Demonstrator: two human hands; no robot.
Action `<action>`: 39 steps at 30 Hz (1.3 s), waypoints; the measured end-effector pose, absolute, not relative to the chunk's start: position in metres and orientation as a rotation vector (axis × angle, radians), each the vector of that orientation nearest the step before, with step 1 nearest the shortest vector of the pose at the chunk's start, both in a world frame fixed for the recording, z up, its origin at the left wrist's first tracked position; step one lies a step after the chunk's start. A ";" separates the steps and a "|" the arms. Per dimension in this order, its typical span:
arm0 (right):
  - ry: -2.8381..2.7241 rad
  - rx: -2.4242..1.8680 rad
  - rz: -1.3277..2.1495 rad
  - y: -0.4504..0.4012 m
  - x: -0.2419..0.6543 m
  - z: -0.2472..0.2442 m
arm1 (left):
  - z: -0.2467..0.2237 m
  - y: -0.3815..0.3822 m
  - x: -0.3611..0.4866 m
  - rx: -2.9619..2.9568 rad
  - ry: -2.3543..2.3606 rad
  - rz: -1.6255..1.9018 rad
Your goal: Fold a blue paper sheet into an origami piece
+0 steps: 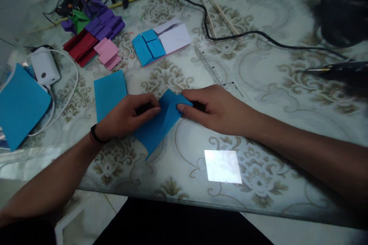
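Note:
Both my hands grip one sheet of blue paper (pixel 161 122) with a crease across it, just above the patterned tabletop. My left hand (pixel 129 114) pinches its left edge between thumb and forefinger. On the opposite side, the thumb and fingers of my right hand (pixel 212 108) are closed on the upper right corner. The paper's lower corner hangs free toward the table's front edge. Behind my left hand lies another blue paper piece (pixel 110 90), partly covered by that hand.
Folded papers in purple (pixel 106 25), red (pixel 82 46) and pink (pixel 107 53) lie at the back left. A blue-and-white folded piece (pixel 149 48), a clear ruler (pixel 212 67) and a black cable (pixel 247 33) are behind my hands. A white device (pixel 45 66) with a cord sits left.

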State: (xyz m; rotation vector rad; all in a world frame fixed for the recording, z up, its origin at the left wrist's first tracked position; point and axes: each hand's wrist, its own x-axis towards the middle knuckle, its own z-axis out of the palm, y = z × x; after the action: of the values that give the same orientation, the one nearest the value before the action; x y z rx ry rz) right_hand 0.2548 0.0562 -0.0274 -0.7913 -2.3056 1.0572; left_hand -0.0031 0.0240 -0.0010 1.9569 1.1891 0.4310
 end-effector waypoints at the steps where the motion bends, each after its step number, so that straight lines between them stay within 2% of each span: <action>1: -2.304 -0.792 1.059 0.056 0.255 -0.027 | -0.001 0.024 -0.003 1.952 1.189 0.433; 39: -2.332 -0.827 1.066 0.056 0.255 -0.027 | -0.003 0.023 -0.004 1.943 1.231 0.427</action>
State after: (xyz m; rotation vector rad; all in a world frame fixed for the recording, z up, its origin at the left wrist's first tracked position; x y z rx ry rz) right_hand 0.2553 0.0560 -0.0267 -0.8275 -2.3317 1.0658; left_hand -0.0036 0.0230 -0.0028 1.9428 1.2313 0.4267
